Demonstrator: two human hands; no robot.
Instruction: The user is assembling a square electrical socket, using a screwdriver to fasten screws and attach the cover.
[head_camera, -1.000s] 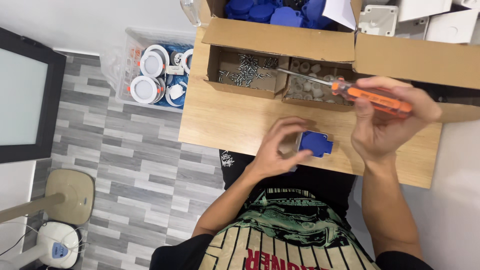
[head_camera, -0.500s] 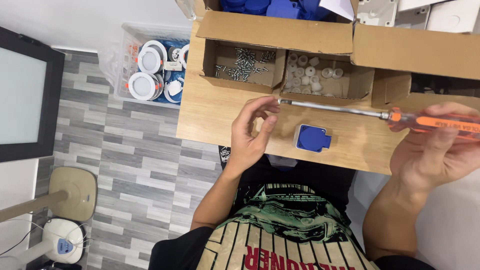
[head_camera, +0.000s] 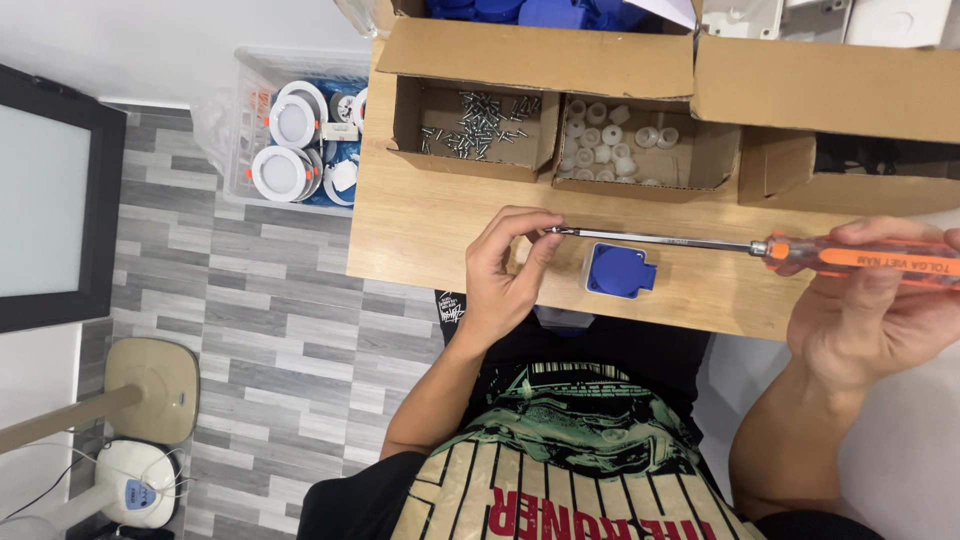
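Orange-handled and long-shafted, the screwdriver (head_camera: 760, 247) lies level across the near part of the wooden table (head_camera: 420, 235), with its grip wrapped in the right hand (head_camera: 870, 300) at the right edge of the view. The left hand (head_camera: 505, 270) is pinched narrow at the tip, thumb and forefinger closed around the point where the blade ends; whether a screw sits there is too small to tell. A blue socket part (head_camera: 618, 270) rests on the table just below the shaft, touching neither hand.

To do this step well, the shaft should stay steady and horizontal while the fingertips work at the tip, so the right hand ought to grip firmly without twisting. The pinch should be light and centred on the blade, so that anything small seated there sits straight. The blue part lies near, directly under the tool.

Farther off, an open cardboard box of screws (head_camera: 475, 125) stands beside a box of small white caps (head_camera: 625, 140). On the grey floor to the left, a clear bin (head_camera: 300, 130) holds round white fittings.
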